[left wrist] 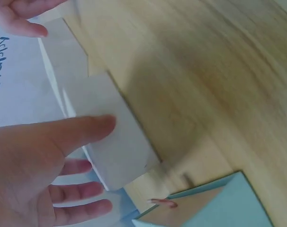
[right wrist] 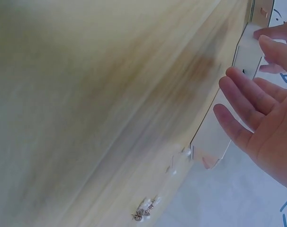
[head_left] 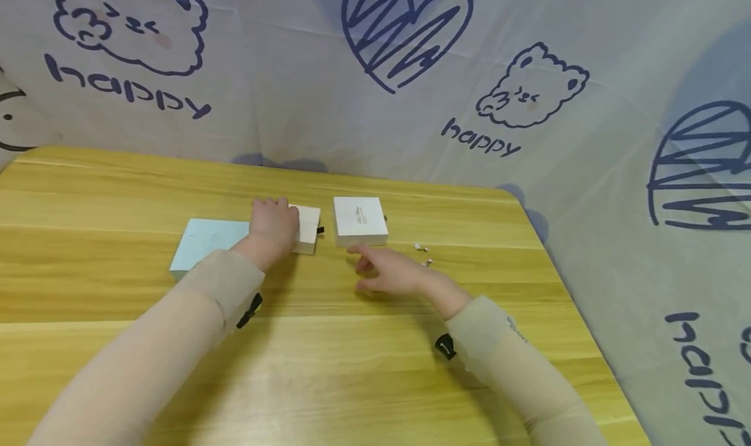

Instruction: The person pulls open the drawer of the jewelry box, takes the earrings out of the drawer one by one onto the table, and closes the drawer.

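My left hand point(head_left: 274, 231) grips a small cream box point(head_left: 308, 229) with a dark tab at its right side. In the left wrist view, the thumb lies across the near side of this box point(left wrist: 122, 151) and the fingers are round its far side. My right hand point(head_left: 390, 271) hovers at the front edge of a white lidded box point(head_left: 359, 218) with small print on top. Its fingers are loosely bent and hold nothing. Right of that box lie small earring-like pieces point(head_left: 418, 246) with white beads, also seen as a beaded cluster point(right wrist: 146, 208) in the right wrist view.
A light blue box point(head_left: 205, 240) stands left of the cream box, partly behind the left forearm. In the left wrist view its open end point(left wrist: 224, 184) shows a pinkish ribbon. The wooden table point(head_left: 328, 368) meets a printed cloth point(head_left: 281, 74) at its back and right edges.
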Available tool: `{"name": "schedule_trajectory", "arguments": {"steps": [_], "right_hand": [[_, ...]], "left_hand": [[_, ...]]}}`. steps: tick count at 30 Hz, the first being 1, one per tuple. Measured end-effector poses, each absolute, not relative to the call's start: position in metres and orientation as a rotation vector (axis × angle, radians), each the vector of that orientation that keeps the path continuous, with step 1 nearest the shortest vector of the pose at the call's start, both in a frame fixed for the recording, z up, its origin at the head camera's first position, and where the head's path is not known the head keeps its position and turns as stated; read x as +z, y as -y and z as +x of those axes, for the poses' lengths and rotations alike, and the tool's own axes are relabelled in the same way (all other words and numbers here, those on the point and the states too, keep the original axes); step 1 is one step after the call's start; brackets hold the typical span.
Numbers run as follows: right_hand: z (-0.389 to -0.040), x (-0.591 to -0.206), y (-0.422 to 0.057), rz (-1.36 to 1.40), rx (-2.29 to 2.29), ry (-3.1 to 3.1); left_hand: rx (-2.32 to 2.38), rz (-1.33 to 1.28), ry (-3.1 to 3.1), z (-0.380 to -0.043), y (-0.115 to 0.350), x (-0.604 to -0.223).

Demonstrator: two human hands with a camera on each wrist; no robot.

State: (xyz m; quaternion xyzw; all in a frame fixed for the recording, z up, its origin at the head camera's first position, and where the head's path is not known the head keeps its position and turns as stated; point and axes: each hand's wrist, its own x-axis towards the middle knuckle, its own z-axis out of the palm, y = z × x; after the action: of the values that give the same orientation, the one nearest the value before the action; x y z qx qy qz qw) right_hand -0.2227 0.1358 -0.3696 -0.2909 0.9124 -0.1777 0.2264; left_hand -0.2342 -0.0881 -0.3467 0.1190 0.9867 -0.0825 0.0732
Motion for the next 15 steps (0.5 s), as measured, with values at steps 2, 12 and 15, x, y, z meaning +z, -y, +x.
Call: {"name": "schedule_trajectory", "arguments": {"steps": [2,12,15], "right_hand": [[-0.223,-0.369,-0.136,-0.812,-0.484,-2.515],[-0.223,-0.366,-0.142,-0.851,-0.471,-2.509],[-0.223,-0.366,-0.145,-0.864,-0.454,-2.512]], "left_hand": [[-0.248,0.341,-2.979,-0.237,0.087,-0.349],[-0.057,0.332,-2.961,-0.242,0.091,-0.348],[0.035,0.328,-2.894,-0.239,0.104,-0.339]]}}
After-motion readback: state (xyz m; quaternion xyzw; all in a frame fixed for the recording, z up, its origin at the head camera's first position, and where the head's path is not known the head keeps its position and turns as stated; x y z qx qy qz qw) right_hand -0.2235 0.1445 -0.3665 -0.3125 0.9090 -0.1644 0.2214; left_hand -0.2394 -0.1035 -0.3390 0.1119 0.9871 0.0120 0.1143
